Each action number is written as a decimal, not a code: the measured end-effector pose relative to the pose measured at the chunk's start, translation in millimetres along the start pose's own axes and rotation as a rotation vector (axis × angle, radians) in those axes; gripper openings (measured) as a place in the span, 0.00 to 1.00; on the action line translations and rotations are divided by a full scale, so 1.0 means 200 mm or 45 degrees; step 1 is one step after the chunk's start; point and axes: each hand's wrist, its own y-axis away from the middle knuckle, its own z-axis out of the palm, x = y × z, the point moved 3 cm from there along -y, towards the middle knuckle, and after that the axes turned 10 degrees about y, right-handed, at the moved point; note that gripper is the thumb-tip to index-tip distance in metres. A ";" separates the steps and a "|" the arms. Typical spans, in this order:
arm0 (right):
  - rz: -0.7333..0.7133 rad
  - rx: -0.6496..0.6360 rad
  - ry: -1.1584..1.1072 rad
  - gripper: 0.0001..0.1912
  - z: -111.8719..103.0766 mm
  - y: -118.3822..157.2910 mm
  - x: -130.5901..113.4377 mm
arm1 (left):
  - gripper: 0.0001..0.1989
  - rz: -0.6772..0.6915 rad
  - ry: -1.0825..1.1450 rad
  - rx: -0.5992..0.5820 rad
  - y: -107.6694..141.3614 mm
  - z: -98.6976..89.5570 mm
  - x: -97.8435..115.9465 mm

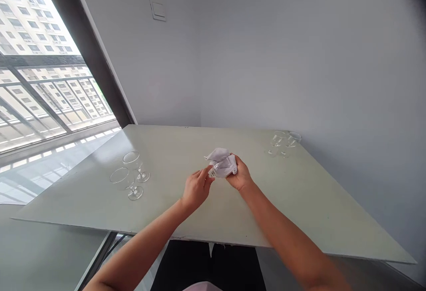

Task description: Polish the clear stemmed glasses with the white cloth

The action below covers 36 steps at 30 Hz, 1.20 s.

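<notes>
A bunched white cloth (218, 154) is held above the middle of the table between my two hands. My right hand (241, 174) is wrapped round the cloth's right side, its palm partly under the folds. At the lower left of the bundle, the fingertips of my left hand (199, 185) pinch its edge, beside a small pale patch with dark marks. Whether a glass sits inside the folds, I cannot tell. To the left stand two clear stemmed glasses, a nearer one (135, 192) and a farther one (143, 176), both upright and apart from my hands.
Two more clear stemmed glasses stand near the table's far right edge, one on the left (277, 139) and one on the right (293, 140). The pale table (173, 149) has walls behind and at the right. A window (53, 87) is on the left.
</notes>
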 end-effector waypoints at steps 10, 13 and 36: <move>-0.362 0.120 0.143 0.21 0.21 0.24 0.13 | 0.25 -0.374 0.311 0.420 -0.01 0.12 0.09; -0.415 0.053 0.356 0.18 0.23 0.27 0.12 | 0.25 -0.420 0.477 0.462 -0.01 0.12 0.11; -0.025 -0.632 0.917 0.11 0.09 0.19 0.08 | 0.31 -0.914 1.546 0.183 -0.05 -0.13 0.04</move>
